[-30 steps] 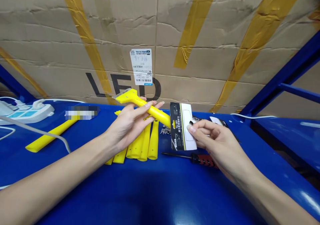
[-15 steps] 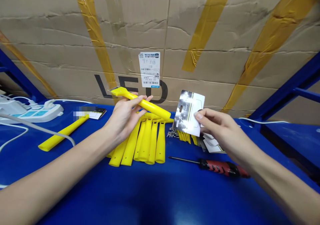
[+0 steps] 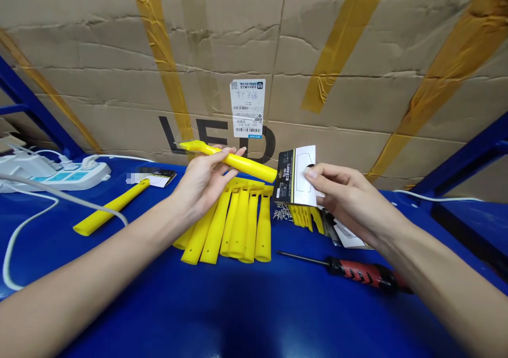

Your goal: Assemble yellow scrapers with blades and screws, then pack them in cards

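Observation:
My left hand [image 3: 208, 180] is closed around a yellow scraper [image 3: 250, 167], its flat head pointing left and its round handle end pointing right. Between thumb and fingers, my right hand [image 3: 337, 188] pinches a black and white printed packaging card [image 3: 286, 180], folded or bent along its middle. The card's left edge is close to the scraper's handle end. Below my hands, several yellow scraper handles [image 3: 238, 231] lie side by side on the blue table [image 3: 198, 310]. Small metal screws [image 3: 281, 213] and yellow plastic pieces [image 3: 304, 217] are partly hidden behind the card.
A red and black screwdriver [image 3: 361, 272] lies in front of my right hand. More cards [image 3: 349, 236] sit under that hand. At left are another yellow scraper [image 3: 111, 207] by a card, and a white power strip [image 3: 87, 177] with cables. A large cardboard box [image 3: 222, 45] stands behind.
The card in my right hand has turned, so its black printed face shows and it looks bent. The scraper has tilted slightly. The whole view has shifted a little.

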Motion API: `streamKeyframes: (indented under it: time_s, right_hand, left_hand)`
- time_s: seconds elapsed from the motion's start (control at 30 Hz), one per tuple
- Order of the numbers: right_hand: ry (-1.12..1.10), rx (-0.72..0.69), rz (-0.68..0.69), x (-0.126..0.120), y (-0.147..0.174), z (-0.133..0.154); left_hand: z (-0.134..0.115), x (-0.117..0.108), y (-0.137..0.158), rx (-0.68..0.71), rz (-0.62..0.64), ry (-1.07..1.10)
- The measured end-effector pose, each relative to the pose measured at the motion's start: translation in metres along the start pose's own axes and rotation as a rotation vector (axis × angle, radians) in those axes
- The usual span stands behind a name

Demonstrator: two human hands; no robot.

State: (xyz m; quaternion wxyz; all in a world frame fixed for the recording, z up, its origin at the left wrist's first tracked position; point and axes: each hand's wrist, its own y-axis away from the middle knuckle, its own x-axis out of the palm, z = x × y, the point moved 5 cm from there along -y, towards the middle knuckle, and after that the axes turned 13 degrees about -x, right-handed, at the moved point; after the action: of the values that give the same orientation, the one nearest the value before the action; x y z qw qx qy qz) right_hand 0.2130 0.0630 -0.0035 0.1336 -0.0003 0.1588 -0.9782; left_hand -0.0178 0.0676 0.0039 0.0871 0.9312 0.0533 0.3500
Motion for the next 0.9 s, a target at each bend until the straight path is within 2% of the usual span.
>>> streamKeyframes:
  time_s: [0.07, 0.17, 0.3, 0.4, 0.5, 0.63, 0.7, 0.77, 0.83, 0.9]
  right_hand:
    - [-0.052, 0.016, -0.015, 0.001, -0.001, -0.003]
    - [-0.015, -0.008, -0.019, 0.003, -0.002, -0.007]
    - [-0.01, -0.022, -0.018, 0.011, 0.002, -0.015]
    - [-0.116, -0.007, -0.098, 0.015, 0.009, -0.018]
    - [-0.252, 0.047, -0.15, 0.019, 0.016, -0.018]
    - [-0.317, 0.106, -0.045, 0.026, 0.02, -0.015]
    - [-0.283, 0.067, -0.016, 0.025, 0.019, -0.013]
    - [-0.181, -0.038, -0.035, 0.021, 0.018, -0.009]
    - [-0.048, -0.158, -0.044, 0.017, 0.016, -0.004]
    - [0.029, -0.213, -0.025, 0.015, 0.014, -0.001]
  left_hand:
    - [-0.002, -0.002, -0.002, 0.002, -0.014, 0.014]
    - [-0.002, -0.002, -0.001, -0.004, -0.018, 0.018]
    - [0.005, 0.002, 0.005, -0.045, 0.023, 0.006]
    - [0.014, 0.009, 0.011, -0.113, 0.082, -0.024]
    - [0.017, 0.015, 0.016, -0.11, 0.142, -0.041]
    - [0.014, 0.019, 0.02, -0.045, 0.165, -0.058]
    - [0.014, 0.02, 0.021, -0.025, 0.177, -0.086]
    - [0.017, 0.019, 0.022, -0.023, 0.186, -0.122]
    - [0.022, 0.018, 0.023, -0.052, 0.2, -0.16]
    - [0.028, 0.017, 0.024, -0.105, 0.213, -0.203]
